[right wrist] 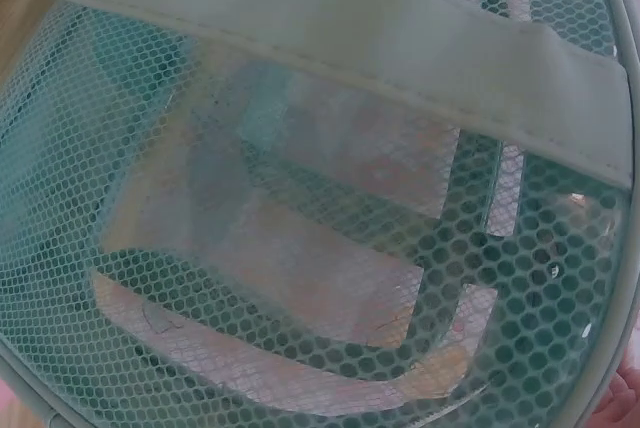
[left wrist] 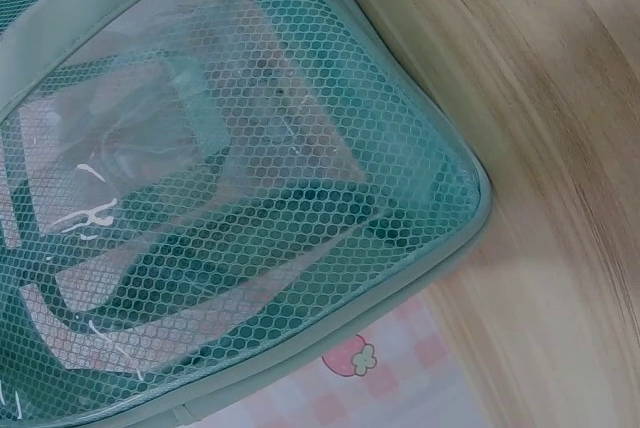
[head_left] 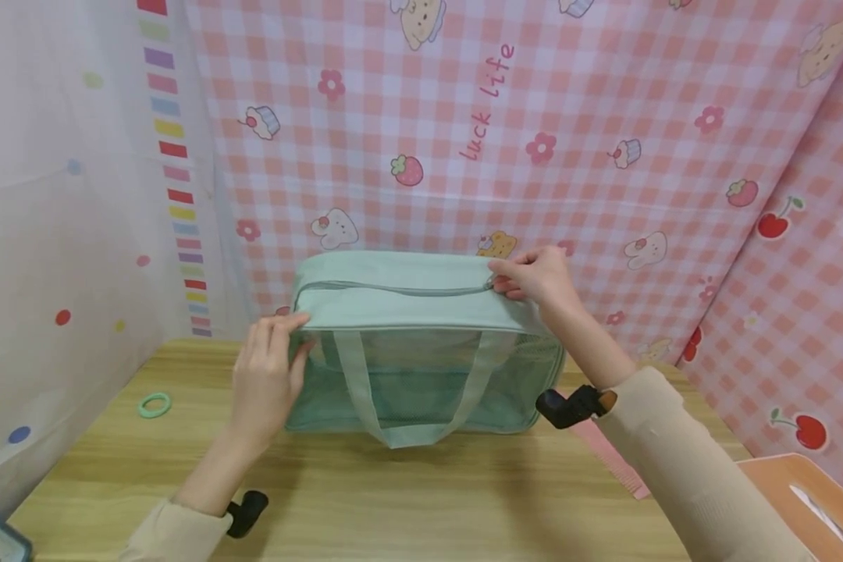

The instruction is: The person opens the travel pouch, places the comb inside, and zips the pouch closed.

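Note:
A pale green zip bag (head_left: 421,312) with clear mesh sides stands upright on the table, its strap handle (head_left: 354,375) hanging down the front. Along its top runs a zipper (head_left: 407,291). My right hand (head_left: 537,277) pinches the zipper near its right end, thumb and index finger together; the pull is mostly hidden by the fingers. At the bag's top left corner, my left hand (head_left: 270,367) holds on, index finger over the edge and thumb against the front. Through the mesh (left wrist: 300,148) in the left wrist view, the far handle shows. The right wrist view shows mesh (right wrist: 300,228) and a handle strap (right wrist: 350,38).
A green ring (head_left: 154,405) lies on the table to the left. A pink comb (head_left: 614,460) lies right of the bag, partly under my right forearm. An orange tray (head_left: 773,476) with a white slender item sits at the right edge. Patterned cloth (head_left: 421,117) hangs behind.

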Tool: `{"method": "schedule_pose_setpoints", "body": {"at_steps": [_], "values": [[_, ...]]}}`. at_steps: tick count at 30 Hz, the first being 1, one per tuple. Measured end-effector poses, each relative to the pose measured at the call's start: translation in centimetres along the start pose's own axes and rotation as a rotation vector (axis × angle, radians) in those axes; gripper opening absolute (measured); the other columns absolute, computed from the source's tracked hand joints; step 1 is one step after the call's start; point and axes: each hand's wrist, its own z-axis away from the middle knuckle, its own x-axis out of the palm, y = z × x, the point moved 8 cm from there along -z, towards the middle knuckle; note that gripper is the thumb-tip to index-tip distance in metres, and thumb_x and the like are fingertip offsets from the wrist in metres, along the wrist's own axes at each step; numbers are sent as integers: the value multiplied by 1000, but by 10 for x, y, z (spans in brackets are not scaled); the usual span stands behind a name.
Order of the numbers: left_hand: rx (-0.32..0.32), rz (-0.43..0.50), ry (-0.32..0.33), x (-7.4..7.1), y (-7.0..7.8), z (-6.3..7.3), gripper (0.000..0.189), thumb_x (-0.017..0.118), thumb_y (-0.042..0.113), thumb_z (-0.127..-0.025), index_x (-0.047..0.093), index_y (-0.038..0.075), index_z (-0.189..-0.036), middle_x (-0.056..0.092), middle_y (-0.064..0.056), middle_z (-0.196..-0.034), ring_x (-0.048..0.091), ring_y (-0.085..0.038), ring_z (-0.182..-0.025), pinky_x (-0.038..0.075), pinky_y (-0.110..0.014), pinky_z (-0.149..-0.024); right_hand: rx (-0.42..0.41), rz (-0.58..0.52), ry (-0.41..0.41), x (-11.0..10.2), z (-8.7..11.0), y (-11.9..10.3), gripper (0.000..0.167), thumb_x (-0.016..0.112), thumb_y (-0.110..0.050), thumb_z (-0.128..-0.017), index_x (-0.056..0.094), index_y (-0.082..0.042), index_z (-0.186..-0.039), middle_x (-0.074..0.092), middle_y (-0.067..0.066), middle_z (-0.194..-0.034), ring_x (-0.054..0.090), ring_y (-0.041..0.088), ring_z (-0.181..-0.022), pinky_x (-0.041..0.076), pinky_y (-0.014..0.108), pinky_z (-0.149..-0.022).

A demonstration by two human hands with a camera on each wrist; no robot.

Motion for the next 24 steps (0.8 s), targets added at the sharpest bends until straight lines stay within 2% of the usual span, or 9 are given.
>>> {"method": "schedule_pose_setpoints", "body": {"at_steps": [4,9,24], "values": [[-7,5,-2,1,-1,1,40,74,-4,-69,57,-3,-105,56,-17,-91,54,-31,-80,48,-39,-65,-18,19,-2,3,-2,-2,25,66,-25,-84,63,0,-85,61,-9,-53,63,3,-54,55,20,-55],[-19,17,-1,0,-2,3,40,74,-5,-69,57,-3,-105,56,-17,-91,54,-31,-80,48,-38,-66,-36,66,0,8,-2,-7,29,67,-26,-83,66,2,-89,61,-9,-54,63,4,-55,54,20,-55],[-14,16,-6,2,-1,1,40,74,-5,-69,56,-3,-105,55,-17,-92,53,-31,-79,47,-38,-66,-65,47,-4,25,1,-18,25,68,-25,-82,67,0,-87,61,-8,-54,62,6,-54,53,21,-52]]}}
